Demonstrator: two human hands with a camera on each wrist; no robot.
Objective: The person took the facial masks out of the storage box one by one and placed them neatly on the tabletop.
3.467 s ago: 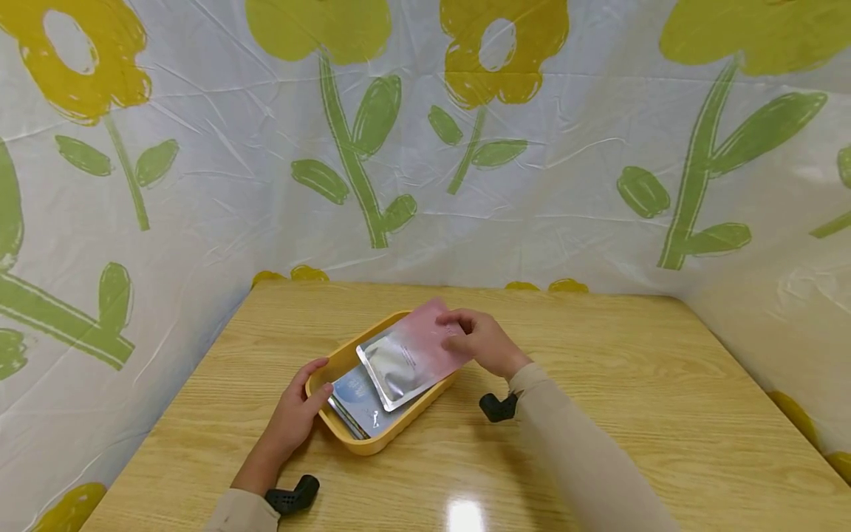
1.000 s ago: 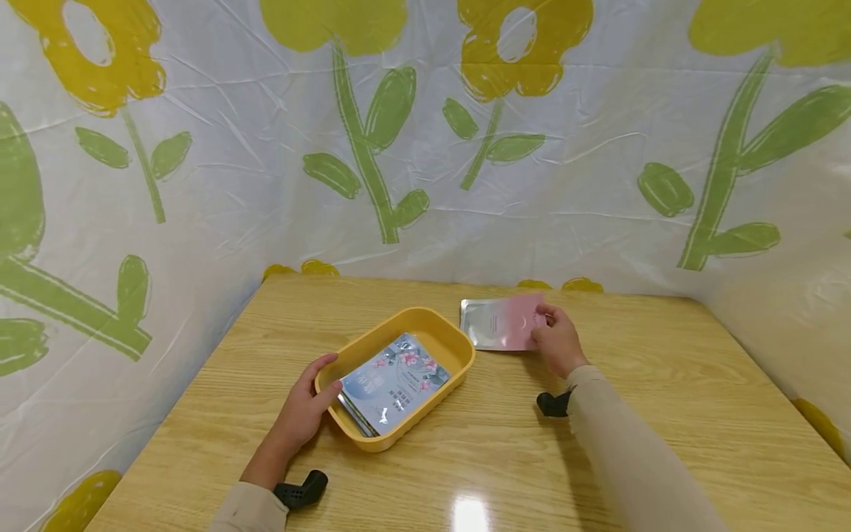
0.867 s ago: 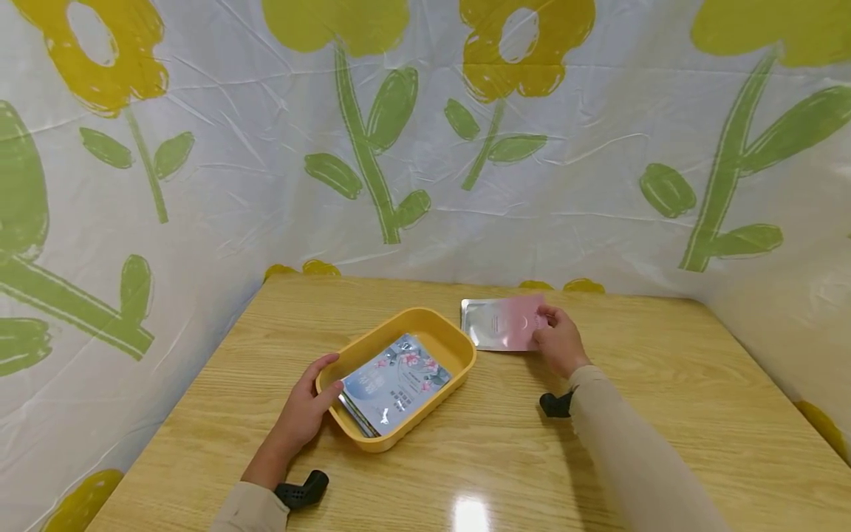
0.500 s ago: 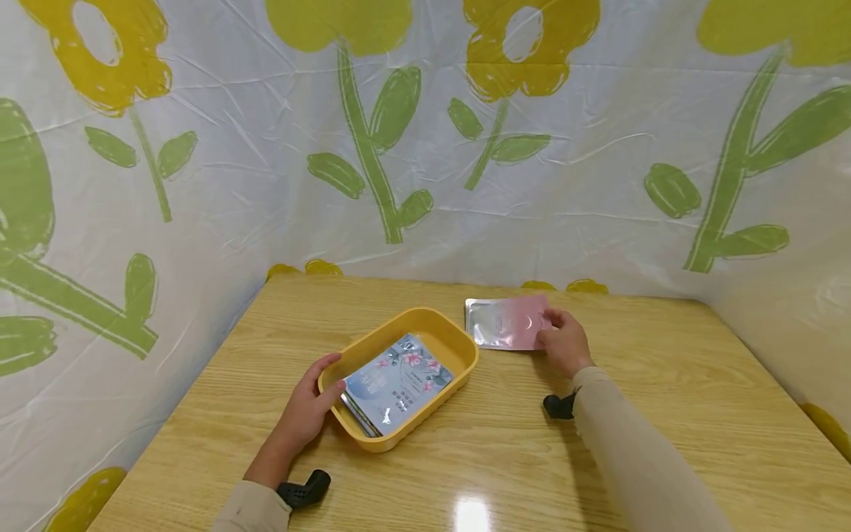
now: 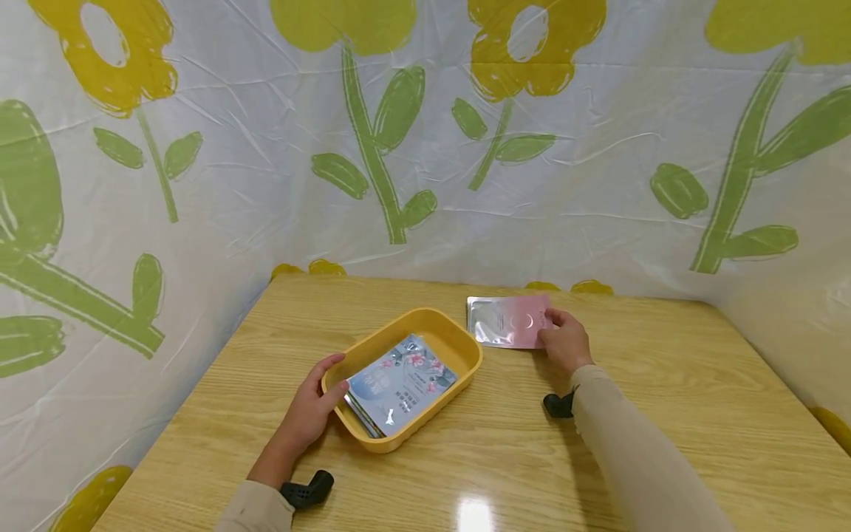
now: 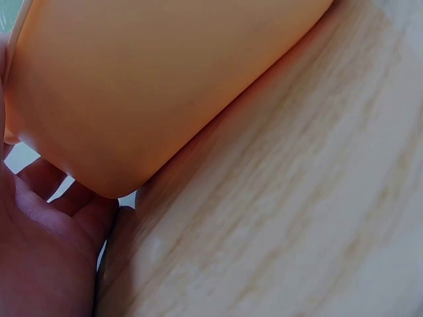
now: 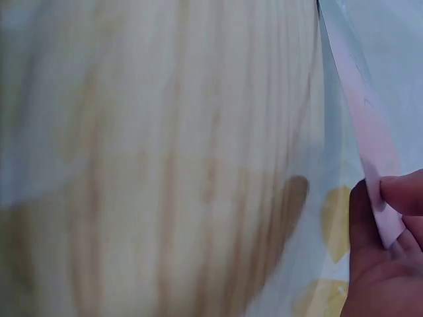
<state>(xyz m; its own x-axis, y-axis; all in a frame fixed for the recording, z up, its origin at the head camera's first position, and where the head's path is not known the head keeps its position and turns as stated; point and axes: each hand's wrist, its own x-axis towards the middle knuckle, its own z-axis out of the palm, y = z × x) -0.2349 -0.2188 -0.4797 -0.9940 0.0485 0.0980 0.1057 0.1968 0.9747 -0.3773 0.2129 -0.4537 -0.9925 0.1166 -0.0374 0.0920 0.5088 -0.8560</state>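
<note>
My left hand (image 5: 309, 410) grips the near left end of a yellow plastic basket (image 5: 440, 341), thumb over the rim and fingers along the outside. In the left wrist view, fingers (image 6: 49, 178) lie against the basket's wall (image 6: 145, 79). A stack of sheet mask packets lies inside, topped by a pale blue packet (image 5: 402, 388) with pink flowers. Beyond the basket's right end, my right hand (image 5: 568, 343) holds a pink and silver sheet mask packet (image 5: 508, 322) by its right edge. The right wrist view shows thumb and fingers pinching that packet (image 7: 363, 119) edge-on.
Both hands work over a wooden table (image 5: 532, 458). A white cloth (image 5: 266, 148) with yellow flowers hangs along its back and sides. Each wrist carries a black mount (image 5: 309, 490).
The pink packet has moved from above the basket to the right, uncovering the blue flowered packet. Over the last second it has barely shifted. The left hand has stayed on the basket.
</note>
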